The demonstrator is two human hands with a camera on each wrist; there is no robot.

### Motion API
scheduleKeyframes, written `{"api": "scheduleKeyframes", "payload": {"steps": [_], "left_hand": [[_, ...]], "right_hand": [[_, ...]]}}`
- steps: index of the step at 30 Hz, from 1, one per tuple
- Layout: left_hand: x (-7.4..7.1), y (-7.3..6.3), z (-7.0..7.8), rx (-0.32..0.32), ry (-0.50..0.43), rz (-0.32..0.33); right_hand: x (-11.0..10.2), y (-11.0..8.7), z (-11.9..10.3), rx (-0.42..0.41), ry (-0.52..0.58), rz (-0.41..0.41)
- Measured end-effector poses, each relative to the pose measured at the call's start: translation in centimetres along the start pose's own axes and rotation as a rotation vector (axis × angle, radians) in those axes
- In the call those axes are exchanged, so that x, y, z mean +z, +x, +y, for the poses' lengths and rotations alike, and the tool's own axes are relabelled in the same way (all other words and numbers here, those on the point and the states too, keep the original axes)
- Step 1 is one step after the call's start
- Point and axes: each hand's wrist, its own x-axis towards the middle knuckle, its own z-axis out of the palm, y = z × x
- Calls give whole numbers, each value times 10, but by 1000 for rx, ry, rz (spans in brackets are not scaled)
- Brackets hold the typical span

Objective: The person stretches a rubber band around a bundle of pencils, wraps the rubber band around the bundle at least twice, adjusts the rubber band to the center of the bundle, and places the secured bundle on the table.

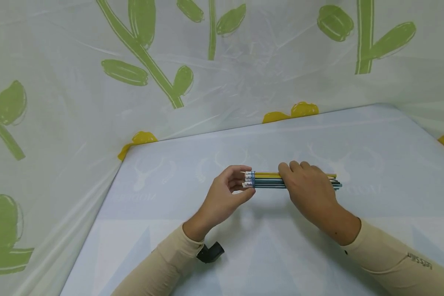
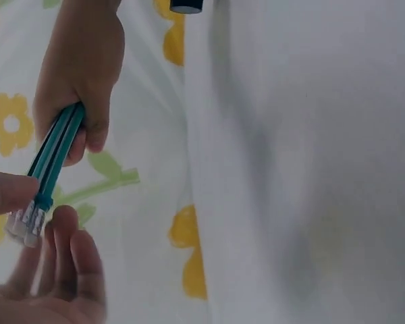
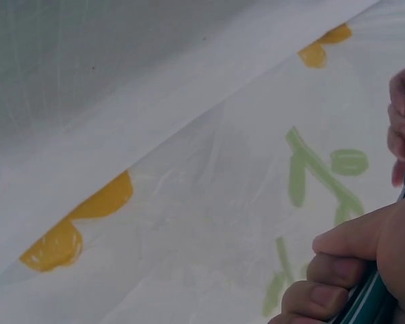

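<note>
A bundle of pencils [image 1: 268, 181], yellow and dark teal with white eraser ends, is held level above the table. My right hand [image 1: 311, 189] grips it from above around the far half, its fingers curled round the shafts in the right wrist view. A blue band [image 1: 253, 179] circles the bundle near the erasers. At that end, my left hand [image 1: 227, 195] curls thumb and index finger about the band from both sides. In the left wrist view, the left thumb [image 2: 10, 194] lies against the bundle by the band, and the other fingers are bent loosely below the erasers [image 2: 28, 229].
The pale table [image 1: 170, 238] carries faint deer prints and triangles. Behind it hangs a white sheet [image 1: 77, 94] with green leaves and yellow flowers. A black object [image 1: 211, 252] shows beside the left sleeve [image 1: 170, 259].
</note>
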Motion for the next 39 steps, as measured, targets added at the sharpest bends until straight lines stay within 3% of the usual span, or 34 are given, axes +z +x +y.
{"api": "scheduleKeyframes", "payload": {"steps": [7, 13, 24, 39], "left_hand": [[-1, 1, -2, 281, 202, 55], [-5, 1, -4, 397, 309, 65], [-6, 0, -6, 473, 354, 6], [-6, -2, -5, 458, 373, -1]], "right_hand": [[1, -1, 1, -4, 1, 48], [1, -1, 1, -10, 17, 48], [-2, -5, -4, -28, 10, -21], [-8, -3, -9, -45, 0, -50]]}}
